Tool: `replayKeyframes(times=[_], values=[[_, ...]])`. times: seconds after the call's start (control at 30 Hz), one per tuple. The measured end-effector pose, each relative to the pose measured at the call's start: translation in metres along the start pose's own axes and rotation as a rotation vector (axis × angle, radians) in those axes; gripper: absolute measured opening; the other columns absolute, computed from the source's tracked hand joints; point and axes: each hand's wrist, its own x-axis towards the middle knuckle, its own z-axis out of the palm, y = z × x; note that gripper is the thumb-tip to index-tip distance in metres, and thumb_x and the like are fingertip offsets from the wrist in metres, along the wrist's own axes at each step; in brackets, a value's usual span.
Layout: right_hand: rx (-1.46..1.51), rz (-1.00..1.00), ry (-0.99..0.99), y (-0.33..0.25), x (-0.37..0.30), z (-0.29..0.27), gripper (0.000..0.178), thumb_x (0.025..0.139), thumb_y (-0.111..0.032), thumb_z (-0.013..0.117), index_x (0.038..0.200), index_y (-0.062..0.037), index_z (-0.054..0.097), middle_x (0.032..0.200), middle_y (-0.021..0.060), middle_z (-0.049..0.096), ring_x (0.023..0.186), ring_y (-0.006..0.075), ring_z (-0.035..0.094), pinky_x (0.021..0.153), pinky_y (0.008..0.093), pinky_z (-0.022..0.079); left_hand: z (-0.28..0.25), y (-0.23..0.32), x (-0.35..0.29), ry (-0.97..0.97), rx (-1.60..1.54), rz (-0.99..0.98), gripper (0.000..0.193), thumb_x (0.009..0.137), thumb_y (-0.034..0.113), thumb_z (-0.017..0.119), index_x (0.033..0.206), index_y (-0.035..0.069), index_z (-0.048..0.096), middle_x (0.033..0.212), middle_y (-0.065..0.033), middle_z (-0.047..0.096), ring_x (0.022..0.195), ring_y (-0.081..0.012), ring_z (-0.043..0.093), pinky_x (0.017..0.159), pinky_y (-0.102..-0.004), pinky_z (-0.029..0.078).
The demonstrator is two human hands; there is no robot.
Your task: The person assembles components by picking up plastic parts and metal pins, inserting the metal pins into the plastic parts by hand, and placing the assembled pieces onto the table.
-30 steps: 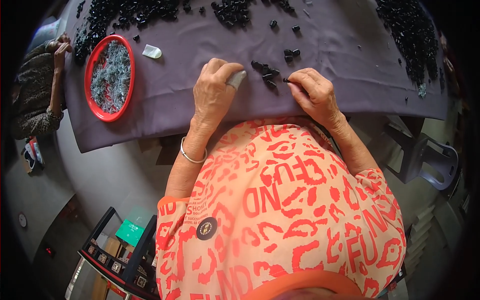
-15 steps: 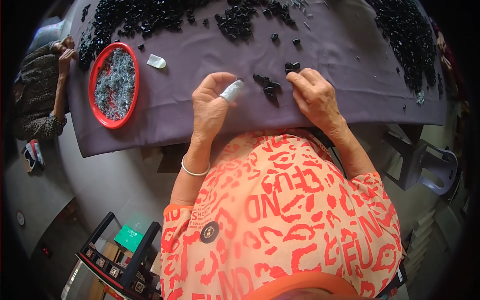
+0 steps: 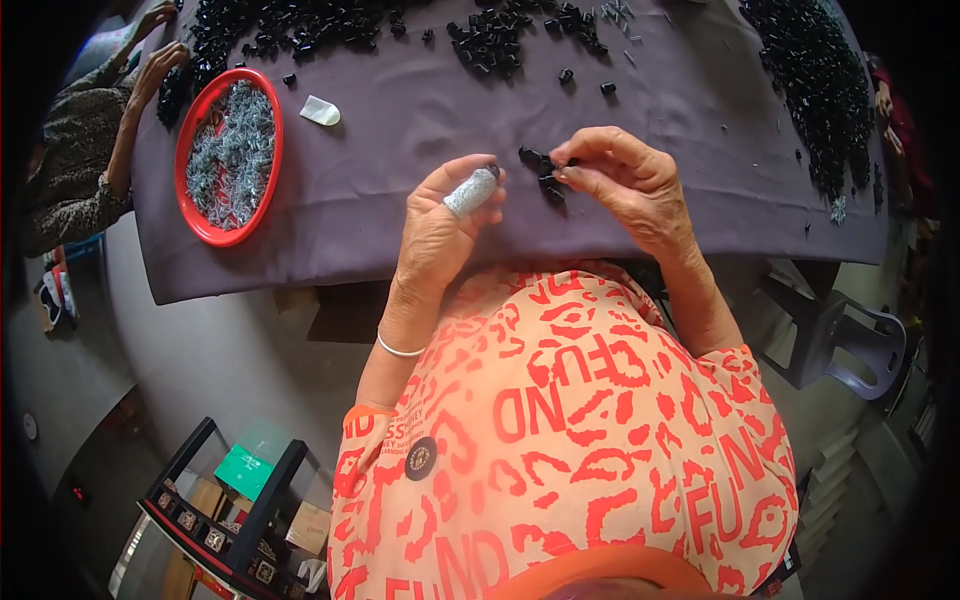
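Note:
My left hand (image 3: 435,225), with a silvery-white wrapped covering (image 3: 470,194) on its thumb, has its fingers closed round a small black plastic piece (image 3: 491,170) whose end shows at the thumb tip. Thumb and forefinger of my right hand (image 3: 640,195) pinch another small black piece (image 3: 570,164), mostly covered by the fingertips. Between the hands, a few black cylindrical pieces (image 3: 553,190) lie in a small cluster on the dark tablecloth (image 3: 400,125), close to the right fingertips.
A red oval tray (image 3: 181,165) of small silvery-grey pieces stands at the left, beside a white finger cot (image 3: 320,111). Heaps of black pieces (image 3: 300,30) (image 3: 810,100) cover the far side and right. Another person's hands (image 3: 165,65) work at the left edge. A grey chair (image 3: 850,345) stands right.
My right hand has shifted left toward the small cluster, lifting a black piece off the cloth. The left hand has come a little rightward, closer to the right. The view has shifted slightly.

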Motion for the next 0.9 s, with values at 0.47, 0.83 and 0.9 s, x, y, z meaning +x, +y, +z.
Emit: replayKeyframes(times=[0.47,0.83,0.9], values=[[-0.080,-0.186,0.020,0.000,0.000,0.029,0.018,0.080,0.008,0.065,0.096,0.0010,0.062,0.094,0.0034,0.061,0.084,0.0084,0.059,0.076,0.0205,0.049,0.021,0.000,-0.013,0.031,0.174,0.112,0.028,0.086,0.004,0.061,0.113,-0.004,0.060,0.098,-0.0096,0.066,0.082,-0.0131,0.063,0.069,-0.0250,0.050],[-0.406,-0.327,0.007,-0.001,-0.003,0.030,0.016,0.078,0.004,0.068,0.093,0.0019,0.062,0.084,0.0062,0.064,0.077,0.0101,0.062,0.069,0.0223,0.051,0.029,0.000,-0.017,0.080,0.589,0.292,0.024,0.084,-0.005,0.059,0.107,0.000,0.065,0.099,-0.0057,0.062,0.080,-0.0117,0.061,0.069,-0.0231,0.052],[-0.408,-0.289,-0.007,-0.002,-0.003,0.028,0.015,0.079,0.004,0.067,0.093,0.0024,0.062,0.085,0.0063,0.064,0.077,0.0102,0.063,0.069,0.0225,0.051,0.028,-0.001,-0.017,0.083,0.600,0.298,0.024,0.084,-0.006,0.059,0.106,0.000,0.065,0.099,-0.0059,0.062,0.081,-0.0117,0.061,0.069,-0.0231,0.052]])
